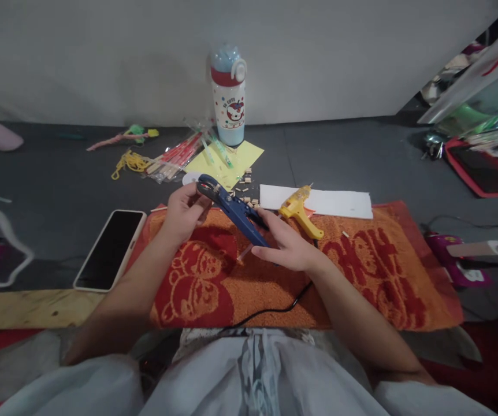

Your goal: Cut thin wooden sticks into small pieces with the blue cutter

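Note:
Above the orange towel (283, 294), a blue hand cutter (238, 215) is held at a slant, its head toward the upper left. My right hand (286, 245) is closed around its handles, with the thumb along the near side. The fingers of my left hand (185, 212) are pinched together at the cutter's head; what they hold there is hidden. Several short cut pieces of wood (248, 180) lie just beyond the cutter. To the right of my right hand rests a yellow glue gun (300, 212), partly on a white strip of board (339, 202).
A bottle (231, 110) stands by the wall behind a yellow paper (249, 153). Bagged red and pale sticks (177, 153) and yellow cord (132, 163) lie left of it. A phone (111, 248) is near my left forearm. A black cable (270, 310) crosses the towel. A red-framed device (485, 167) lies at the right.

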Demonstrator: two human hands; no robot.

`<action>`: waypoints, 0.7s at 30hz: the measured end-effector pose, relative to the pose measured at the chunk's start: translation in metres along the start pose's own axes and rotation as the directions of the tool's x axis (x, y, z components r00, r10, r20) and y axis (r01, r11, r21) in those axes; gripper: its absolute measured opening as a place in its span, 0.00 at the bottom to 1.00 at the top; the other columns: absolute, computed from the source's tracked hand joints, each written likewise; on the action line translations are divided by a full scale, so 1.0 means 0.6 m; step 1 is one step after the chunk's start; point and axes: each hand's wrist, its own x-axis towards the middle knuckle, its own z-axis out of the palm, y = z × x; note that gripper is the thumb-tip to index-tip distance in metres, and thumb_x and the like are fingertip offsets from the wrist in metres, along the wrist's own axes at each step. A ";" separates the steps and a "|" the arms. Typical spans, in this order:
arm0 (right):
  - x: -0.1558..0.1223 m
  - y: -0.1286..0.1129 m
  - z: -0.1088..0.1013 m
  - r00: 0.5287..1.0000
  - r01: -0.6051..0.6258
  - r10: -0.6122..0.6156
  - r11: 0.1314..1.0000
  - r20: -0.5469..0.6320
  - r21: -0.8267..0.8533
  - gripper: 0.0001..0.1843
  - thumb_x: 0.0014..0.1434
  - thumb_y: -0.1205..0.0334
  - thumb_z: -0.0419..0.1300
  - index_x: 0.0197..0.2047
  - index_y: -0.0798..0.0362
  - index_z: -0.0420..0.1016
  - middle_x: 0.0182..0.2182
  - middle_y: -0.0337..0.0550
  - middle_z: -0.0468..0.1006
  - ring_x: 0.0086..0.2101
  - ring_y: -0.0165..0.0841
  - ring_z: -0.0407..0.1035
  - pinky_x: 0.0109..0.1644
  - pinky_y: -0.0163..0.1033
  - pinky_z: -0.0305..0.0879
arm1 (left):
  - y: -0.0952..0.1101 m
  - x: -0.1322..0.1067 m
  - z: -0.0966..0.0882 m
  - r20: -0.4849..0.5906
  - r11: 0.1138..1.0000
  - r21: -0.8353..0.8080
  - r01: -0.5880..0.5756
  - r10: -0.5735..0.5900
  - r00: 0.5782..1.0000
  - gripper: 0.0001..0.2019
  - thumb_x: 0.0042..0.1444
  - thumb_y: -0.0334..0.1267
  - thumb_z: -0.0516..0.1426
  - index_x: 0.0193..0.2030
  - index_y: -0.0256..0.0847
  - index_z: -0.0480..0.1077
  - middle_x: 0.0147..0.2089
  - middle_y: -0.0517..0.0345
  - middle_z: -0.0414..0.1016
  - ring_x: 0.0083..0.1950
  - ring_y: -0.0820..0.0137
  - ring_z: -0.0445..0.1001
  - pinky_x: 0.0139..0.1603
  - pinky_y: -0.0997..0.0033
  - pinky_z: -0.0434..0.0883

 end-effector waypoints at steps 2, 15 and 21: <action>0.000 0.000 -0.003 1.000 0.006 -0.006 1.000 0.016 -0.005 0.41 0.55 0.45 0.58 0.63 0.62 0.53 0.58 0.63 0.64 0.56 0.52 0.62 0.59 0.58 0.58 | 0.006 0.000 0.003 0.007 0.997 -0.052 0.062 -0.062 0.998 0.19 0.39 0.50 0.67 0.23 0.39 0.64 0.14 0.69 0.53 0.12 0.83 0.49 0.10 0.82 0.47; 0.002 0.002 -0.001 1.000 -0.010 0.010 0.999 0.003 0.036 0.40 0.55 0.45 0.58 0.63 0.62 0.55 0.57 0.62 0.67 0.55 0.51 0.63 0.58 0.53 0.60 | -0.006 0.004 -0.004 0.005 0.949 0.259 -0.180 0.186 0.983 0.16 0.49 0.50 0.61 0.28 0.39 0.67 0.18 0.65 0.61 0.17 0.81 0.56 0.15 0.80 0.55; 0.002 0.003 0.000 1.000 -0.006 0.006 0.999 0.002 0.037 0.36 0.58 0.45 0.56 0.63 0.58 0.56 0.56 0.58 0.69 0.54 0.48 0.65 0.57 0.53 0.63 | -0.012 0.005 -0.009 -0.004 0.871 0.420 -0.255 0.283 0.959 0.10 0.53 0.40 0.58 0.27 0.39 0.64 0.23 0.63 0.65 0.25 0.78 0.64 0.25 0.79 0.63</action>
